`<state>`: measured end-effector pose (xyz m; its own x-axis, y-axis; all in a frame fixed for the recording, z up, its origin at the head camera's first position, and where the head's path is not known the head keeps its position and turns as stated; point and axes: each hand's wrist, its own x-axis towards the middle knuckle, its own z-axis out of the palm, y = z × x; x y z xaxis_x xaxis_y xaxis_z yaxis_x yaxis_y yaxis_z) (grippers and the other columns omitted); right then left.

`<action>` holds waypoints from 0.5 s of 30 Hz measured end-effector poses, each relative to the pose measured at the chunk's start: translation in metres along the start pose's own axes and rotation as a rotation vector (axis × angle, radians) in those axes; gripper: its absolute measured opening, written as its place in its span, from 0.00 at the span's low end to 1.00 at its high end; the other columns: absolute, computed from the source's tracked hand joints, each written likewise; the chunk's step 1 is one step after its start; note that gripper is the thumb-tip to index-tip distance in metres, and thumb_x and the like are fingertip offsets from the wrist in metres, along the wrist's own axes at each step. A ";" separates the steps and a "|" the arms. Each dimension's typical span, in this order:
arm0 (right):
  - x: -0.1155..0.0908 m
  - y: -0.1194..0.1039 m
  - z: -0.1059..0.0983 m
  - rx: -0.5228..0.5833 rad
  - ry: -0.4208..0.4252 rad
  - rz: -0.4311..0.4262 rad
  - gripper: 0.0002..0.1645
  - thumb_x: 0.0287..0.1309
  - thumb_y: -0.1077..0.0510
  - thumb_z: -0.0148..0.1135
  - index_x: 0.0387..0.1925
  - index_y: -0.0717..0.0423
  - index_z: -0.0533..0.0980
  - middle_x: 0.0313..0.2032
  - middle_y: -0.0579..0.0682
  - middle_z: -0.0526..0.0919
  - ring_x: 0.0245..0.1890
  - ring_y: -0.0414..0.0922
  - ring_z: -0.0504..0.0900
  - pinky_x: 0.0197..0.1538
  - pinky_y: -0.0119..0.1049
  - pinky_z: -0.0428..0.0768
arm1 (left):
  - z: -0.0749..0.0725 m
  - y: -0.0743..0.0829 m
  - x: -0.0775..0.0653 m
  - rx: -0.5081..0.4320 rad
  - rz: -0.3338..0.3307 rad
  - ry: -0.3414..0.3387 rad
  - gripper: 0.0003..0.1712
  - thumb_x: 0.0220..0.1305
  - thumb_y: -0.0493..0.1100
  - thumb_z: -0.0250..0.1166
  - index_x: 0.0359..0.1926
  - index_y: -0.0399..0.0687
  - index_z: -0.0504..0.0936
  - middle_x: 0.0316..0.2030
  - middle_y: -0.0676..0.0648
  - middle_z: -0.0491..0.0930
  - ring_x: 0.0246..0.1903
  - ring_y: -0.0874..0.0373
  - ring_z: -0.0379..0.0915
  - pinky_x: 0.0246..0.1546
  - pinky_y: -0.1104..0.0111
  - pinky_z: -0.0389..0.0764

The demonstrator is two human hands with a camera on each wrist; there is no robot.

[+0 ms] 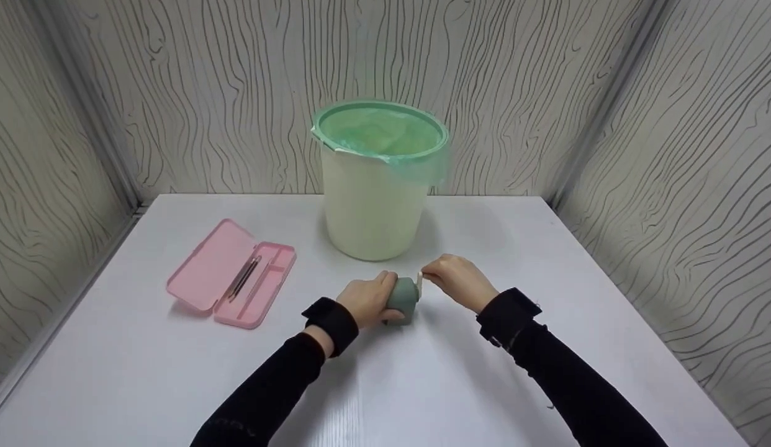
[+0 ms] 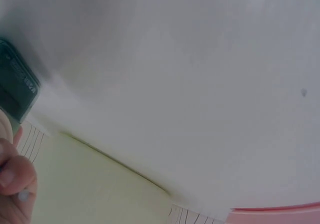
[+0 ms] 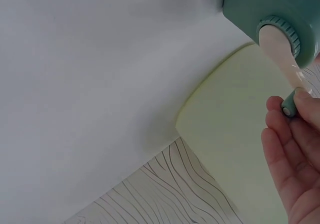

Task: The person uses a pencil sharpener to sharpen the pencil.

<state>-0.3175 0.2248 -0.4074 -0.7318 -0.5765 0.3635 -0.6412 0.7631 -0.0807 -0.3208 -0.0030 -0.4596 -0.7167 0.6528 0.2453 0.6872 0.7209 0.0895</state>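
White table (image 1: 143, 385): we see bright, diffuse light.
Forearms (image 1: 267, 391): we find soft shadows between them.
Wrist views: we get dimmer, greyer pictures, the left one hazy.

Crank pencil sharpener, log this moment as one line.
left hand: grips green crank pencil sharpener | right hand: pinches crank knob | pink pencil case: open, left of sharpener | lined bin: behind sharpener

A white table (image 1: 143, 385) with a pale bin (image 1: 373, 205) and an opened pink pencil case (image 1: 215, 267) on it.
The table surface is smooth and shines slightly. The bin stands upright toward the far side, about the middle of the width. To the left of it and a little nearer lies the case. At the near right, one small dark speck (image 1: 550, 407) can be seen.
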 end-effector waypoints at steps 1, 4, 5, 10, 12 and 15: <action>0.002 0.001 0.002 0.002 -0.004 0.011 0.04 0.62 0.64 0.68 0.35 0.58 0.88 0.33 0.51 0.91 0.36 0.49 0.88 0.43 0.44 0.85 | 0.000 0.000 0.000 0.000 -0.003 -0.004 0.37 0.66 0.65 0.66 0.59 0.42 0.67 0.45 0.46 0.79 0.30 0.55 0.82 0.31 0.63 0.84; 0.006 0.003 0.007 -0.002 -0.016 0.031 0.04 0.61 0.64 0.68 0.33 0.59 0.88 0.32 0.51 0.91 0.35 0.49 0.88 0.42 0.44 0.85 | 0.001 0.001 0.000 0.005 -0.009 -0.010 0.37 0.65 0.65 0.66 0.59 0.41 0.68 0.45 0.46 0.80 0.29 0.55 0.83 0.31 0.63 0.84; 0.007 0.005 0.009 -0.002 -0.019 0.034 0.04 0.61 0.64 0.68 0.32 0.59 0.88 0.31 0.51 0.91 0.34 0.49 0.87 0.42 0.44 0.84 | 0.001 0.002 0.000 0.005 -0.011 -0.013 0.38 0.65 0.65 0.66 0.60 0.41 0.68 0.45 0.46 0.80 0.29 0.55 0.83 0.31 0.63 0.84; 0.013 0.010 0.019 0.027 -0.049 0.059 0.08 0.61 0.63 0.68 0.25 0.58 0.84 0.27 0.49 0.88 0.28 0.43 0.81 0.37 0.41 0.81 | 0.000 0.002 0.001 0.010 -0.021 -0.016 0.38 0.65 0.65 0.66 0.61 0.42 0.68 0.45 0.46 0.80 0.30 0.55 0.83 0.32 0.64 0.84; 0.015 0.012 0.022 0.038 -0.062 0.075 0.08 0.62 0.63 0.68 0.26 0.57 0.84 0.28 0.49 0.89 0.28 0.42 0.81 0.37 0.40 0.81 | 0.000 0.000 0.001 0.000 -0.022 -0.018 0.39 0.65 0.65 0.66 0.61 0.41 0.68 0.45 0.46 0.80 0.30 0.55 0.83 0.32 0.63 0.84; 0.016 0.012 0.026 0.042 -0.077 0.098 0.07 0.62 0.63 0.68 0.27 0.58 0.84 0.28 0.48 0.88 0.28 0.41 0.80 0.37 0.40 0.81 | 0.001 -0.002 0.001 -0.017 -0.018 -0.013 0.39 0.65 0.65 0.66 0.61 0.41 0.68 0.46 0.46 0.79 0.30 0.55 0.82 0.33 0.63 0.84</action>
<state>-0.3430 0.2169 -0.4261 -0.8058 -0.5222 0.2794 -0.5740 0.8048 -0.1513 -0.3229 -0.0034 -0.4604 -0.7305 0.6428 0.2304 0.6760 0.7286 0.1104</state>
